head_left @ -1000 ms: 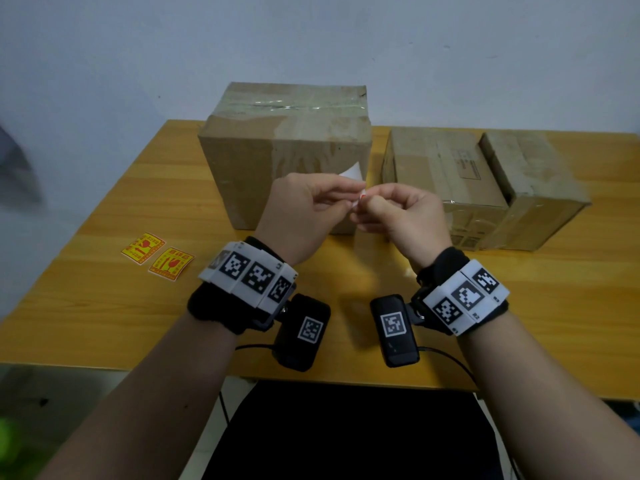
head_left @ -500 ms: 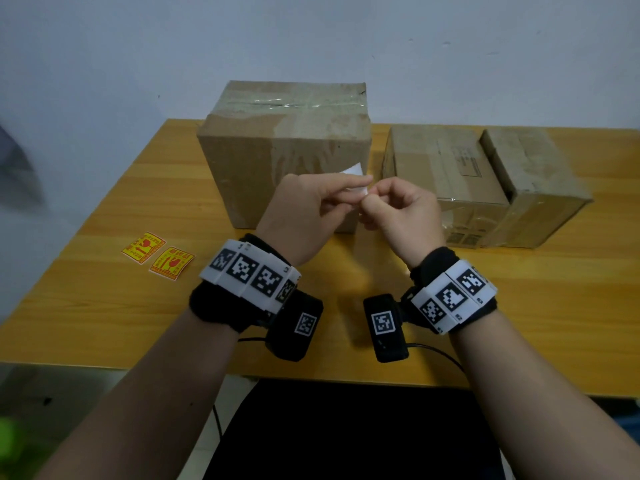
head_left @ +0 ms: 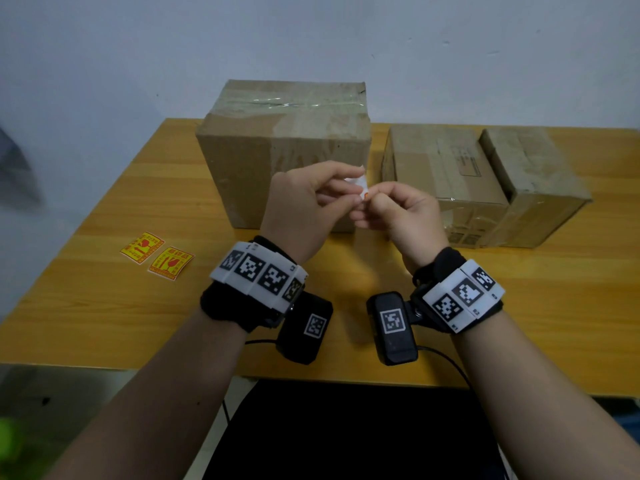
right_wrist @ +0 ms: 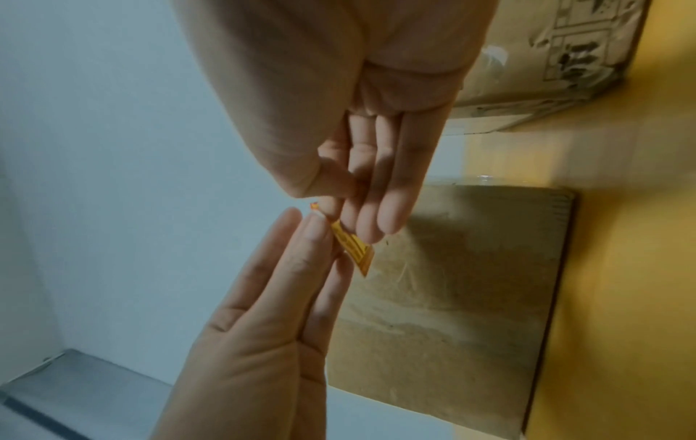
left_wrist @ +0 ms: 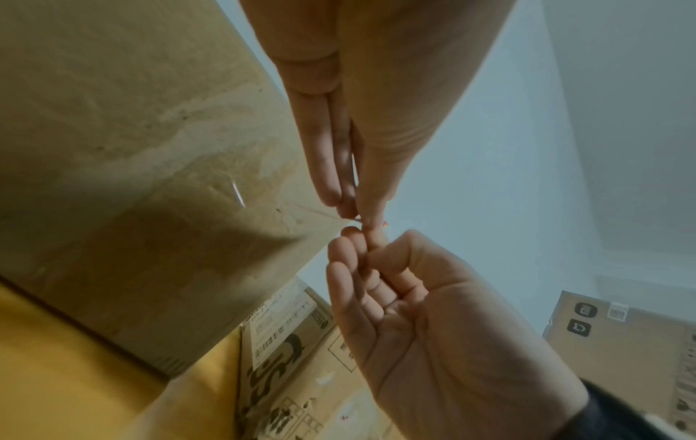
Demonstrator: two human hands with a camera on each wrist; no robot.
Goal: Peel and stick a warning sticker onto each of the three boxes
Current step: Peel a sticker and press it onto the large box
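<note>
Both hands — left hand (head_left: pixel 304 206), right hand (head_left: pixel 401 216) — pinch one yellow warning sticker (right_wrist: pixel 352 247), peeling it; two stickers (head_left: pixel 156 255) remain on the tabletop (head_left: pixel 104 306) — no brown cardboard box (head_left: pixel 284 150) visibly labelled.

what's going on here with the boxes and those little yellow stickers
A person is holding one warning sticker up between both hands: the left hand pinches it while the right hand picks at its corner, apparently to peel the backing. Two more stickers lie flat on the wooden table to the left. The big box and the two smaller boxes behind show no sticker yet on the visible faces.
</note>
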